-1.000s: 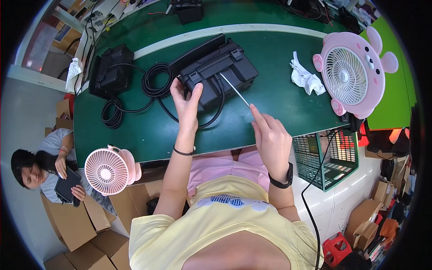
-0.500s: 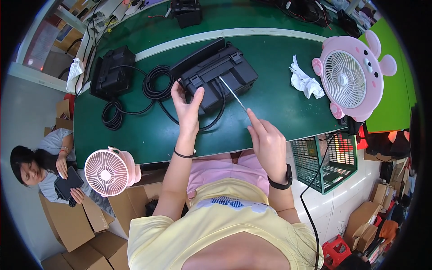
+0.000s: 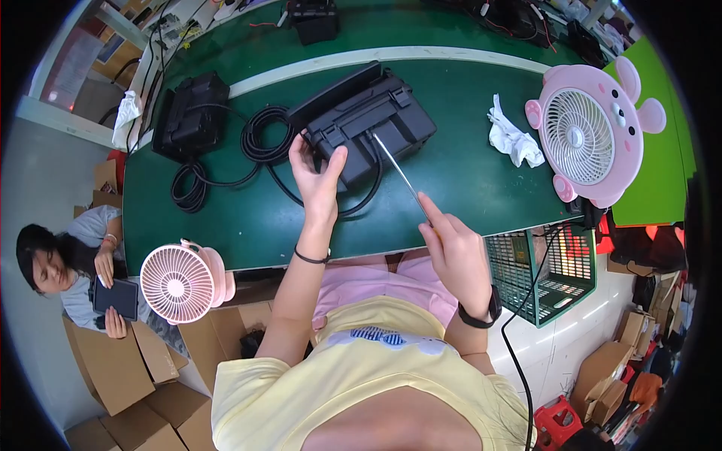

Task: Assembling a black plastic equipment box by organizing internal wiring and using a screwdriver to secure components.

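Observation:
A black boxy device (image 3: pixel 372 120) lies on the green table (image 3: pixel 466 177), with a black cable (image 3: pixel 259 146) coiled to its left. My left hand (image 3: pixel 317 174) grips the device's near left corner. My right hand (image 3: pixel 451 248) holds a long thin screwdriver (image 3: pixel 398 171) whose tip rests on the device's near side.
A second black device (image 3: pixel 189 113) sits at the table's left. A crumpled white cloth (image 3: pixel 513 139) and a pink bear-shaped fan (image 3: pixel 590 139) stand to the right. A small pink fan (image 3: pixel 179 279) is clipped at the near edge. A seated person (image 3: pixel 71 274) holds a tablet at left. A green crate (image 3: pixel 553 270) is lower right.
My right hand has drawn slightly back toward me, and the screwdriver keeps its tip on the device. The left hand stays on the device.

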`<state>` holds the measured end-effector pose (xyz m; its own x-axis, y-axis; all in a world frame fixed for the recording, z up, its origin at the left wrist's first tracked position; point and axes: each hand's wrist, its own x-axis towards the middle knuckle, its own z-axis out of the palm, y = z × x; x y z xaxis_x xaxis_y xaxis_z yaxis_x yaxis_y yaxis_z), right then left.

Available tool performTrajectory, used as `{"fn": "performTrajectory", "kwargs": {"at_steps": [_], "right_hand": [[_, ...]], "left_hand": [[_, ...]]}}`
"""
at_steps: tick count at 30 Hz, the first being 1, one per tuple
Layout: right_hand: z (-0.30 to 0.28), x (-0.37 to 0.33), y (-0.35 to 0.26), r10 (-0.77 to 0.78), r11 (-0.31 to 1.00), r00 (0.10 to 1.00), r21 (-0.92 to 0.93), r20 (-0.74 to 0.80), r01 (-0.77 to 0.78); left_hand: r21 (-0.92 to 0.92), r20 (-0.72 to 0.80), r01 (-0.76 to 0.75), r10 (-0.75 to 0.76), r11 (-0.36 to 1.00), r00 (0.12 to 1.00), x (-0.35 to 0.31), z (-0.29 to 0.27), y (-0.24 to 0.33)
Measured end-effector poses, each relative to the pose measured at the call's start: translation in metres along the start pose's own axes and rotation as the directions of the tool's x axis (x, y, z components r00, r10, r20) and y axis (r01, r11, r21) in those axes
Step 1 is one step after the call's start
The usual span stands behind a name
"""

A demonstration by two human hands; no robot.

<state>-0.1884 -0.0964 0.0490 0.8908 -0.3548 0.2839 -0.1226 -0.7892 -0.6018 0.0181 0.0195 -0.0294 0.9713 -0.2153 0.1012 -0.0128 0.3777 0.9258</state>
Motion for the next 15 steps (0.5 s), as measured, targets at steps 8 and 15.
{"fn": "performTrajectory", "kwargs": {"at_steps": [8,15], "right_hand": [[0.007,0.004,-0.019,0.020,0.984,0.999,-0.177,0.050,-0.011],[0.014,0.004,-0.024,0.009,0.968,0.999,-0.253,0.047,0.003]], "left_hand": [[-0.014,-0.006,0.014,-0.014,1.000,1.000,0.000,0.002,0.001],[-0.004,0.007,-0.009,0.009,1.000,1.000,0.000,0.000,-0.001]]}}
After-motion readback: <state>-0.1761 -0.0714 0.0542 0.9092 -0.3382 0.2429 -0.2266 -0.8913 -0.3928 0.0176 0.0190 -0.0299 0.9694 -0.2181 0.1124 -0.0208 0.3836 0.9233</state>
